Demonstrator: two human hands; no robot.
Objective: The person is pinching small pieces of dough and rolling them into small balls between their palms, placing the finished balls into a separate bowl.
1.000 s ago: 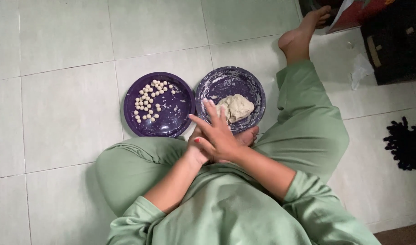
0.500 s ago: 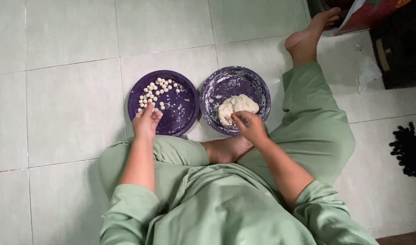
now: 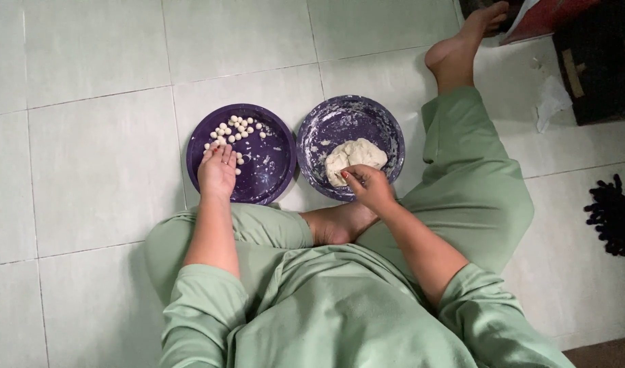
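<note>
Left hand [image 3: 217, 170] open over dough balls [image 3: 232, 133] – right hand [image 3: 368, 184] pinching dough lump [image 3: 353, 155]

Pale tiled floor [image 3: 101, 157]. Two purple plates on it, side by side: left plate [image 3: 271, 170] under left hand [image 3: 217, 174], right plate [image 3: 387, 129] under right hand [image 3: 368, 185].

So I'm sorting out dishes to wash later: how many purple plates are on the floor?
2. One purple plate with small dough balls lies under the left hand; the other purple plate, floured, holds the dough lump that the right hand touches.
</note>
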